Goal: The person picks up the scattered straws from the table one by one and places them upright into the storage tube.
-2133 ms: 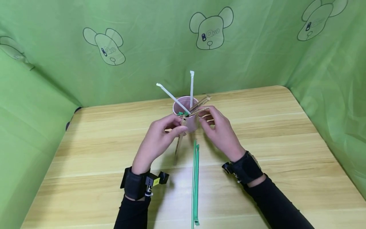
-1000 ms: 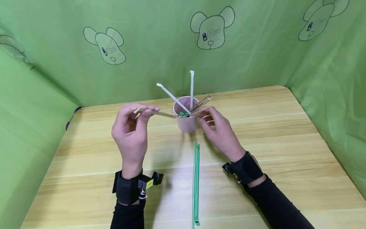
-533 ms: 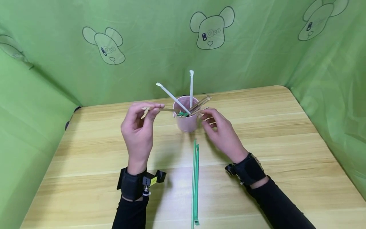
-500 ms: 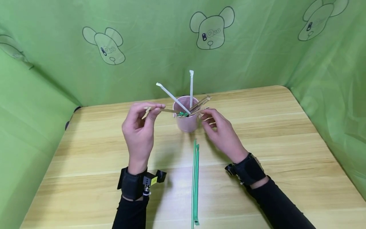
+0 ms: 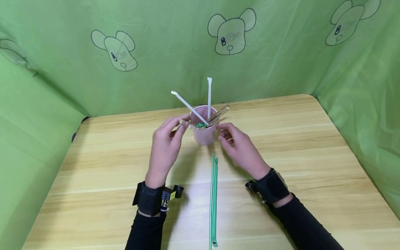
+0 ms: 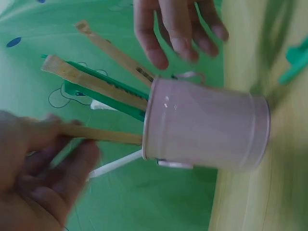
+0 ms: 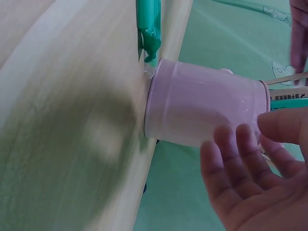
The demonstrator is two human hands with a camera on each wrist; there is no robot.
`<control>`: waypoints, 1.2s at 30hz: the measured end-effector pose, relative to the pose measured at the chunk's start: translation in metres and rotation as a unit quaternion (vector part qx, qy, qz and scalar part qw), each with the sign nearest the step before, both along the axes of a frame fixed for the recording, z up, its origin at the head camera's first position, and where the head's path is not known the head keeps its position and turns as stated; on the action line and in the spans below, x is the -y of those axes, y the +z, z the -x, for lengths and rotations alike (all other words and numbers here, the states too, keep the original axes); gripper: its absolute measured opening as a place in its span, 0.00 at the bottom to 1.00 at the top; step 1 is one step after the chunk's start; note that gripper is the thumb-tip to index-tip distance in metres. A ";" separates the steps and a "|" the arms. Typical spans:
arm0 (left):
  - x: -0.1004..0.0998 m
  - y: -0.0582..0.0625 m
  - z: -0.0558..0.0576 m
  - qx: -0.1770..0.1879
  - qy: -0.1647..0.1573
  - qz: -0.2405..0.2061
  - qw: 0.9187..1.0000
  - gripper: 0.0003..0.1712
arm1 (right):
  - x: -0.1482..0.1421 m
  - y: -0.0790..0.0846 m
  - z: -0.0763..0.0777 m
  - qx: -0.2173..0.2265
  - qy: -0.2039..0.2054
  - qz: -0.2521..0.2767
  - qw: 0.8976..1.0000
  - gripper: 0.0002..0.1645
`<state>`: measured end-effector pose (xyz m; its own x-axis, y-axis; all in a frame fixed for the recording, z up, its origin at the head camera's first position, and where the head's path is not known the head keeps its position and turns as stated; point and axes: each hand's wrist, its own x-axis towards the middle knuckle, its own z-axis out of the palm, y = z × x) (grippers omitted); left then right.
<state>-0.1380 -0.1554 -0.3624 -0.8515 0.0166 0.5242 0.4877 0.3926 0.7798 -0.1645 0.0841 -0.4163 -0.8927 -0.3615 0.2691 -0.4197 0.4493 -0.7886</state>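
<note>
A brown paper-wrapped straw [image 6: 108,135] is pinched between the thumb and fingers of my left hand [image 5: 165,149]. Its far end reaches the rim of a small pink bucket [image 5: 204,136], on the left side. My right hand [image 5: 242,149] hovers at the bucket's right side with loosely bent fingers and nothing between them. Whether a fingertip touches the rim, I cannot tell. Out of the bucket lean white wrapped straws [image 5: 209,95], other brown wrapped straws [image 5: 221,111] and green ones [image 6: 108,79]. The lower ends of these straws are hidden inside.
Two green wrapped straws [image 5: 214,205] lie lengthwise on the wooden table [image 5: 109,166], in front of the bucket and between the forearms. A green cloth [image 5: 175,41] with bear-head drawings hangs behind the table and on both sides.
My left hand first swings left from in front of the bucket, tilting the brown straw, then comes back right so the straw's end meets the bucket. My right hand barely shifts.
</note>
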 end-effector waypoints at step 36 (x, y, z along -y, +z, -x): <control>0.004 -0.005 -0.002 0.259 0.024 0.105 0.960 0.17 | 0.008 -0.012 -0.012 0.049 0.019 -0.251 0.967 0.11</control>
<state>-0.1363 -0.1595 -0.3679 -0.9994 0.0294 0.0199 0.0333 0.5809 0.8133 -0.1530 0.0764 -0.4285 -0.8888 -0.4570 -0.0342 -0.3768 0.7713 -0.5130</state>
